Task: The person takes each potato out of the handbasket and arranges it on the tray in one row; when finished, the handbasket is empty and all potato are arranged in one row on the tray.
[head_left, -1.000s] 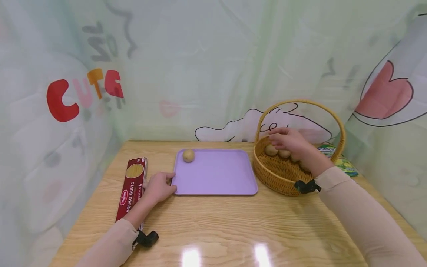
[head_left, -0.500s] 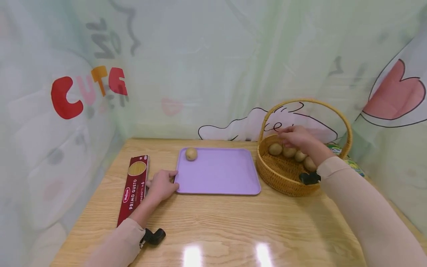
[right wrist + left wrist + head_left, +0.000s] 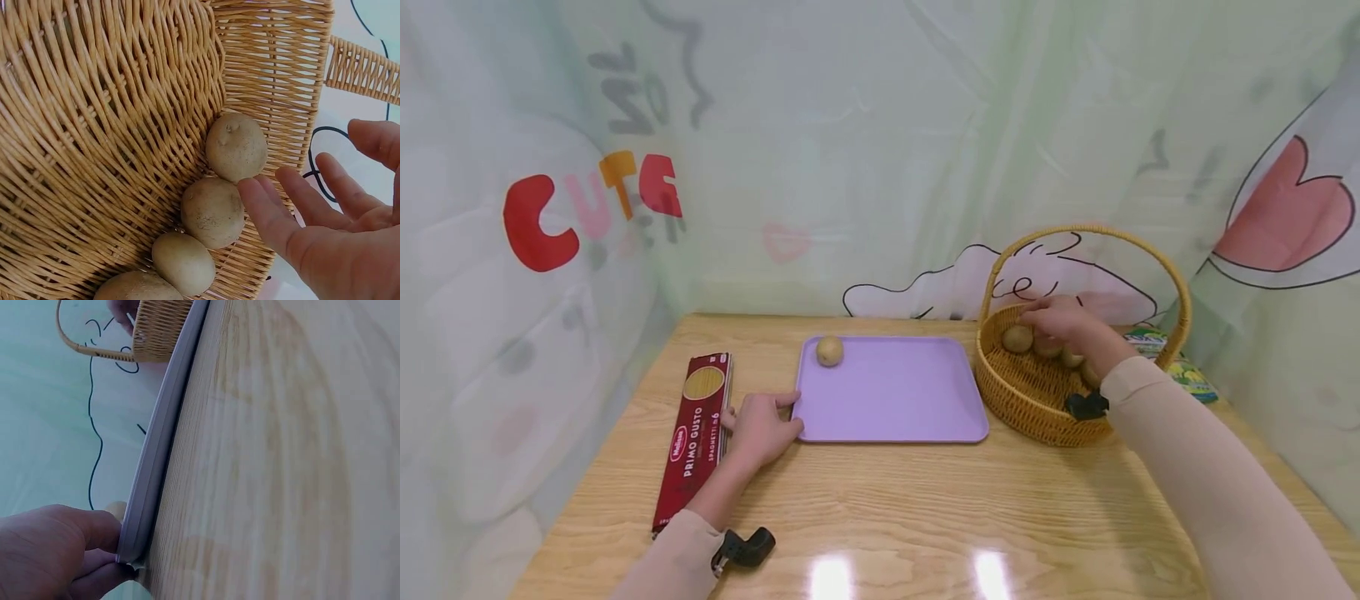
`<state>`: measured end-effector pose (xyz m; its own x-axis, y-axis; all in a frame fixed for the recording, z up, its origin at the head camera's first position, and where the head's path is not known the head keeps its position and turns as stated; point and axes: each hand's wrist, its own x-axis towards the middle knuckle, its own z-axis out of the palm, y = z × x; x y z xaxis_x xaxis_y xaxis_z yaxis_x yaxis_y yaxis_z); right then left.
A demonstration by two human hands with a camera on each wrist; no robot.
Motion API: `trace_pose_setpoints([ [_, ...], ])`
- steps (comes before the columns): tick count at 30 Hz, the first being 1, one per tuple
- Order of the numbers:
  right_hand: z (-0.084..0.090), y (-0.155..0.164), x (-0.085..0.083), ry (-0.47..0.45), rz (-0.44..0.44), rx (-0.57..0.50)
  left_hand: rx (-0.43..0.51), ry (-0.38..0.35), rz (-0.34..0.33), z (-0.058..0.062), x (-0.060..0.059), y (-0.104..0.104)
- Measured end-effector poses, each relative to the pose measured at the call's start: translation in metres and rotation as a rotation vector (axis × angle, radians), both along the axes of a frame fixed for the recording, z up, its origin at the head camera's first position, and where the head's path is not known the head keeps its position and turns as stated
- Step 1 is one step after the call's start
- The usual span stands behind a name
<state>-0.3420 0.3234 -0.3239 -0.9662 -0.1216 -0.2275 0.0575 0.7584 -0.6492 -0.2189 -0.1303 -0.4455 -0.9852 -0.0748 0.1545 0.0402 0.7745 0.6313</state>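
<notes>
R hand [image 3: 1060,321] in basket [image 3: 1037,408], fingers [image 3: 275,219] spread, loose, over potatoes [image 3: 212,209], one fingertip touching. L hand [image 3: 760,425] pinches tray [image 3: 891,396] corner at 7 o'clock; potato [image 3: 829,351] on tray at 11. Pasta box [image 3: 696,433] just beside L hand.

red spaghetti box [image 3: 694,435], green packet [image 3: 1172,362], wooden table [image 3: 925,508]

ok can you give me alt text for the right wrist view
An open right hand reaches with spread fingers toward a row of four small brown potatoes lying along the inside wall of a woven wicker basket. Part of the basket's handle shows at the upper right.
</notes>
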Motion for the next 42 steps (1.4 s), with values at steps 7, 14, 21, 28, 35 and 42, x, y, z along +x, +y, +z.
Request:
trace_pose_setpoints([
  [7, 0.003, -0.005, -0.002, -0.007, 0.017, 0.009, -0.017, 0.055, -0.024, -0.006, -0.002, -0.008],
  [14, 0.001, -0.006, -0.005, -0.036, 0.070, 0.075, -0.006, 0.070, -0.062, -0.013, -0.003, -0.014],
  [21, -0.010, 0.002, -0.014, -0.012, 0.145, 0.203, 0.021, 0.075, -0.092, -0.018, -0.003, -0.015],
  [28, -0.011, -0.003, -0.018, -0.192, 0.180, 0.105, 0.047, 0.086, -0.076, -0.019, -0.002, -0.016],
  [35, -0.015, -0.003, -0.021, -0.281, 0.204, 0.052, 0.055, 0.095, -0.075, -0.020, -0.004, -0.015],
  [42, -0.018, -0.003, -0.023, -0.341, 0.181, 0.006, 0.059, 0.090, -0.074, -0.022, -0.005, -0.015],
])
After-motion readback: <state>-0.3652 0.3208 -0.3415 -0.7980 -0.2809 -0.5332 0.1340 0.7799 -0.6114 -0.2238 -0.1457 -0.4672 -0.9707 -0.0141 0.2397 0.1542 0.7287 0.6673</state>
